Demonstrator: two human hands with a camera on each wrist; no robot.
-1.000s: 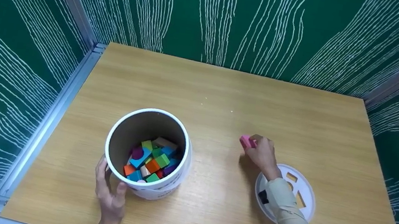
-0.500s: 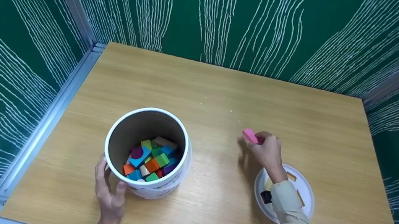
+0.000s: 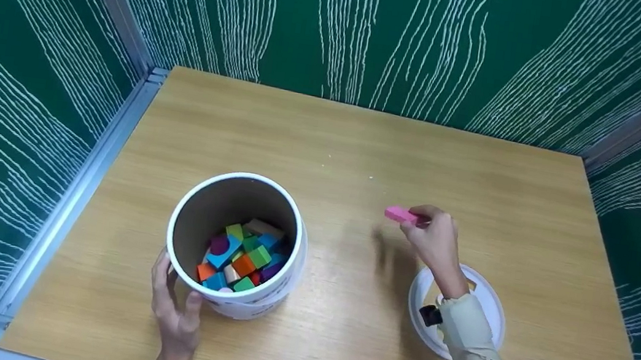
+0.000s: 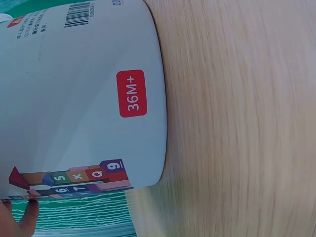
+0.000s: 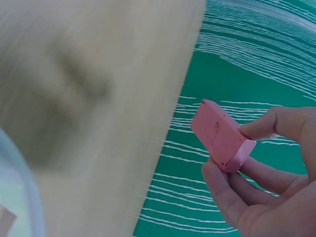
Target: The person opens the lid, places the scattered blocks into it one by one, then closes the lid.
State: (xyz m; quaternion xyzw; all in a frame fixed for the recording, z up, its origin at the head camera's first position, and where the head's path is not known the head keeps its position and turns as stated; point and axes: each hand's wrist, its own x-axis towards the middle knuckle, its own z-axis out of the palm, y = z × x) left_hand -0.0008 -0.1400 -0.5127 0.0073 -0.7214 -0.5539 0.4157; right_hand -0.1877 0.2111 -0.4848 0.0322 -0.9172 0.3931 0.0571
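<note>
A white cardboard tub (image 3: 235,307) with a round open top stands left of centre, with several coloured wooden blocks (image 3: 244,265) inside. My left hand (image 3: 175,316) rests against the tub's near left side, fingers spread, thumb close to the front. Fingertips touching the printed wall show in the left wrist view at the lower left corner. My right hand (image 3: 435,235) pinches a pink block (image 5: 220,136) between thumb and fingers, above the table. In the right wrist view the block is a flat oblong with small dark specks.
Under my right forearm lies a white round lid (image 3: 494,296) with cut-out shapes, partly hidden by the sleeve (image 3: 465,329). Small white specks dot the wooden table (image 3: 356,141) farther back. Green walls (image 3: 298,22) with white lines enclose the table at the back and sides.
My right hand has lifted and shifted slightly right, turning the pink block to lie more level. The left hand and tub stay in place.
</note>
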